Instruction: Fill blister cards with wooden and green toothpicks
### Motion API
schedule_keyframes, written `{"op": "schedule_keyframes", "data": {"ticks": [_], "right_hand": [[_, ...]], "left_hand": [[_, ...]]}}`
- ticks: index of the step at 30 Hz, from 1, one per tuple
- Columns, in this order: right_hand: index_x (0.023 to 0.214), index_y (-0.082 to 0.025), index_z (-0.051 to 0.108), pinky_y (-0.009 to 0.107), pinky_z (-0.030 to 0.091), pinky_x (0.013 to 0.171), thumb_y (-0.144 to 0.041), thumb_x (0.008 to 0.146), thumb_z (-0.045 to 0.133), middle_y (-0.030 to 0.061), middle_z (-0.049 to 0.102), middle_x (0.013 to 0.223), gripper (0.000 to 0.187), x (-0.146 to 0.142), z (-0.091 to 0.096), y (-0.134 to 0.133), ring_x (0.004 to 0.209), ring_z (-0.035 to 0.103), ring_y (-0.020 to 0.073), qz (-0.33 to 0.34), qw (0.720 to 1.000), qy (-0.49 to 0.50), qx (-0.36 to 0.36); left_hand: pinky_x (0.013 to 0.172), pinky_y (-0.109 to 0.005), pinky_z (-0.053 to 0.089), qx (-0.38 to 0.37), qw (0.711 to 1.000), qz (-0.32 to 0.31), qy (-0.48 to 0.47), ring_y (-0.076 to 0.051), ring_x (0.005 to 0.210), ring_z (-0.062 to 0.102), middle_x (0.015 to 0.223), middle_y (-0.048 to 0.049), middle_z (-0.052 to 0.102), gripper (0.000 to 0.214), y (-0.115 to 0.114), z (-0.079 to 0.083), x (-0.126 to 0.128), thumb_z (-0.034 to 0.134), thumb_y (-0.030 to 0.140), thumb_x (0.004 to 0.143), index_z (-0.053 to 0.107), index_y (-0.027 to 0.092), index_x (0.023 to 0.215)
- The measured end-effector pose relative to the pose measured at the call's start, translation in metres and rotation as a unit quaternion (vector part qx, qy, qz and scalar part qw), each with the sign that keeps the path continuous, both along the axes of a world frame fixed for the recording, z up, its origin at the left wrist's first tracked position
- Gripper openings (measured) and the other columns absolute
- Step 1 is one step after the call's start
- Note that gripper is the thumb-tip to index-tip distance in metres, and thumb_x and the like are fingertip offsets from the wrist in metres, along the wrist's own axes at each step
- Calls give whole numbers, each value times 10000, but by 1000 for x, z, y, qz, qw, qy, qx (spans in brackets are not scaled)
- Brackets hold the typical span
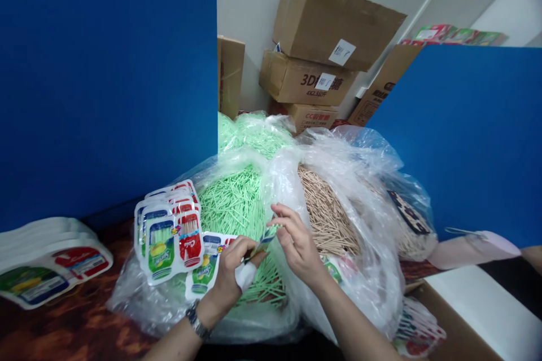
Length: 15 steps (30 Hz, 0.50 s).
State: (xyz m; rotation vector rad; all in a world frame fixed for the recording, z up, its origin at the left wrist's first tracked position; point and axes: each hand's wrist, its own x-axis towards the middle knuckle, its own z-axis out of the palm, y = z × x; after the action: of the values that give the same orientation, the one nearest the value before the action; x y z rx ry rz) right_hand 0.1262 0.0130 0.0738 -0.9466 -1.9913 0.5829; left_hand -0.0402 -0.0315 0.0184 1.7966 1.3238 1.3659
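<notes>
My left hand [226,277], a watch on its wrist, grips a printed candy pouch [266,240] seen nearly edge-on. My right hand [300,251] is beside the pouch with its fingers apart; I cannot tell whether a fingertip touches it. Both hands are over a clear plastic bag of thin green candy sticks [232,197]. To its right a second bag holds thin brown sticks [324,211]. Left of my hands lies an overlapping stack of pouches [171,234] printed Sprite and Cola, with green and pale sticks showing. Another pouch [199,279] lies partly behind my left hand.
Flat printed pouches [76,262] form a pile at the far left. An open cardboard box [449,316] stands at the lower right, more pouches [417,330] beside it. Blue panels [110,84] flank the work area, and stacked cartons [313,76] stand behind.
</notes>
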Motion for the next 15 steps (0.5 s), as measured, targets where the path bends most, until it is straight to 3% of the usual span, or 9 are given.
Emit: {"op": "schedule_keyframes", "data": {"ticks": [2,4,7,9,12,15], "right_hand": [[913,-233,636,439,400,1013,-261,938,471,85,576,1215,169,0,1,-1,1228,473,245,-3,999,-15,32],[904,-241,641,459,389,1018,-271,923,502,83,583,1205,143,1,0,-2,1235,462,259,-3,998,-15,59],[1190,-267,567,484,365,1041,-337,947,444,91,515,1323,281,8,-5,2,1273,430,263,-15,999,13,42],[1324,-255,460,460,397,1020,-364,952,428,103,496,1348,389,12,-8,6,1246,462,254,-23,999,23,-8],[1155,-221,582,351,502,849,-361,929,488,85,636,1103,282,15,-12,9,986,615,212,12,995,11,-94],[935,-206,624,296,501,714,-357,905,537,40,655,844,177,12,-13,6,767,623,175,-5,992,32,-120]], "left_hand": [[648,-267,432,-16,1000,-17,-9,-158,683,556,759,-10,616,47,0,1,1,606,212,861,611,195,817],[687,-284,453,-29,999,-32,-23,-171,717,581,792,-24,640,51,-1,2,2,599,221,864,634,194,839],[675,-295,460,-62,996,-35,-53,-178,703,585,753,-24,633,116,-2,0,2,575,253,876,659,185,832],[626,-285,448,-104,991,-27,-81,-169,654,562,700,-11,609,141,-2,-2,1,581,266,866,655,177,787],[583,-271,435,-149,982,-21,-112,-162,622,548,668,1,605,116,-3,-3,1,643,274,815,644,170,765],[646,-285,469,-170,975,-25,-141,-184,704,599,758,-18,663,147,-2,0,0,661,277,801,658,171,904]]}}
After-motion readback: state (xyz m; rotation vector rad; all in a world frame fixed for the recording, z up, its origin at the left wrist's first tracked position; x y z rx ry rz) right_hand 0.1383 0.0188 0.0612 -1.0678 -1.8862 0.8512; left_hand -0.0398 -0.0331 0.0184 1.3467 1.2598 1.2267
